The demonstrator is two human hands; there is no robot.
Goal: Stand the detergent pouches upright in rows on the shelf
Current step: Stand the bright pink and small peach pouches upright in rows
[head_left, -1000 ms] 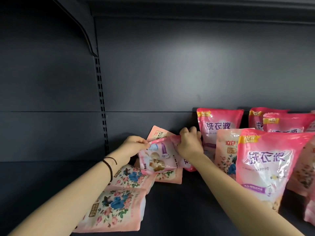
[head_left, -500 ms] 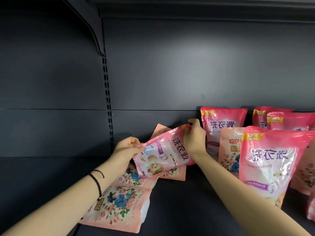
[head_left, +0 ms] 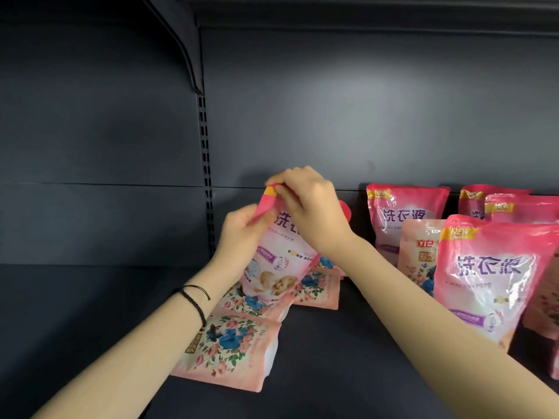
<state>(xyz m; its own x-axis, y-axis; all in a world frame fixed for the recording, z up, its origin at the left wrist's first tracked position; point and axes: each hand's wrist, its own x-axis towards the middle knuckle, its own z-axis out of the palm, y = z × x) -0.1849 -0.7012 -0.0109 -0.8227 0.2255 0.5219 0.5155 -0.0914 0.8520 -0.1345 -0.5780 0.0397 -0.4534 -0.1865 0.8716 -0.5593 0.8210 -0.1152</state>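
The glossy pink plastic detergent pouch, printed with purple lettering and a baby's picture, hangs nearly upright between both hands, leaning a little to the left, over the pale pink floral pouches that lie flat on the dark metal shelf board; whether its bottom edge touches them I cannot tell. The right hand comes in from above with the wrist bent down, fingers and thumb pinched tight on the pouch's top seal, probably because that seam is the stiffest part and lets the liquid settle so the base can spread flat. The left hand, a black cord bracelet at its wrist, has its fingers closed on the upper left edge, which seems meant to stop the soft bag swinging. Both forearms reach forward and upward and converge on the pouch. To the right, apart from it, upright pink pouches of the same kind already stand in rows against the back panel. By my judgement the held one belongs on the bare stretch just left of them, and the flat floral ones are not yet stood up
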